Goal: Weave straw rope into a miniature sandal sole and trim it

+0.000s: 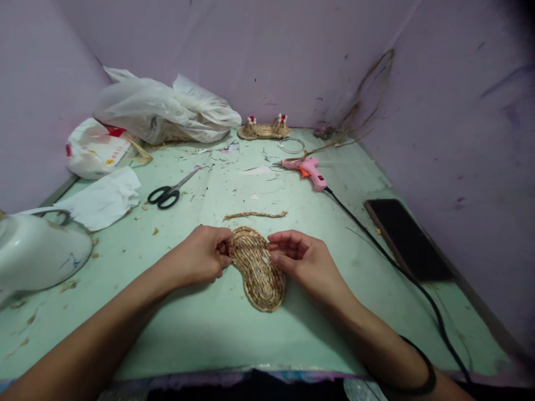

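Observation:
A woven straw sole (261, 273), coiled from braided cord in a shoe-sole outline, lies on the pale green table between my hands. My left hand (209, 253) pinches its upper left edge between thumb and fingers. At its right edge, my right hand (301, 259) has fingers curved and thumb apart from them, the tips at or just beside the rim; whether they press on it I cannot tell. Just beyond the sole lies a short braided straw cord (254, 214).
Black-handled scissors (169, 195) lie left. A pink glue gun (309, 171) has its black cable (393, 259) running down the right side, past a phone (407, 239). Plastic bags (167, 108), a straw piece with beads (264, 131) and a wire ring (291, 146) are at the back. A white lamp-like object (42, 250) stands left.

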Available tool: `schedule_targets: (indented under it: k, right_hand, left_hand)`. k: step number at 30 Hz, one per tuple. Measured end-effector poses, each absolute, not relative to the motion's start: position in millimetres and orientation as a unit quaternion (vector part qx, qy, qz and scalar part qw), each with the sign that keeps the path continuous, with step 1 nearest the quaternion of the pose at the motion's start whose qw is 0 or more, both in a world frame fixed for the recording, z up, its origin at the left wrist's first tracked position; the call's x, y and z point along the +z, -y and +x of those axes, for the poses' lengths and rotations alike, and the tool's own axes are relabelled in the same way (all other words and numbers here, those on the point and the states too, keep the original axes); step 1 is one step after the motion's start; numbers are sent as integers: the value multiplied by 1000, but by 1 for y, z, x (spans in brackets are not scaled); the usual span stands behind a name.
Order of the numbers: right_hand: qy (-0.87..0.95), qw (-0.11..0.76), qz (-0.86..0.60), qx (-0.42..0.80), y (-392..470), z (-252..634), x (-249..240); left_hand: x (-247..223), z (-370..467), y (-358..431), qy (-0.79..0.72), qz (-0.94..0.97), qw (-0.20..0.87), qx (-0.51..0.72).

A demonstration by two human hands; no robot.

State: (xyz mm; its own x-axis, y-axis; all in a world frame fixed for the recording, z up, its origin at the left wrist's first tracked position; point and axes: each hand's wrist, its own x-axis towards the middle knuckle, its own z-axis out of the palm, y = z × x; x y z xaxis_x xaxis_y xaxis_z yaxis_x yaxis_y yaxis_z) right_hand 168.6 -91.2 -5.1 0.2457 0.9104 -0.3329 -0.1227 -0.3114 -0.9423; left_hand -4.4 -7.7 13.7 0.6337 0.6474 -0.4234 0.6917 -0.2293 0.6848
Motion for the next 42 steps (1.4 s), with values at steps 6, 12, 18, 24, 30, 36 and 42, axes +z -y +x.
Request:
schedule_targets:
  k: [6, 12, 18, 24, 30, 36, 42]
  right_hand:
    - [317, 510, -620, 505, 88, 166, -8]
    - [325, 509, -626, 492, 88, 166, -3]
    - [340, 495, -626, 498, 90, 161, -2]
    - [351, 494, -600, 522, 90, 155, -1]
    - [373, 488, -593, 521, 91, 158, -7]
    - [378, 485, -588, 526, 91, 157, -7]
    - [370, 490, -583, 532, 89, 158, -8]
  left_hand:
    - [14, -6, 8, -405, 794, 453, -16]
    - [35, -21, -3, -380, 824, 414, -74]
    - [48, -20, 4, -365, 847, 375, 95]
    - [43, -7, 17, -351, 827, 415, 146]
    - [30, -10, 9, -400, 720, 531, 198]
    - [28, -6, 12, -408, 777, 448, 172]
    - [19, 3, 20, -347, 859, 358, 119]
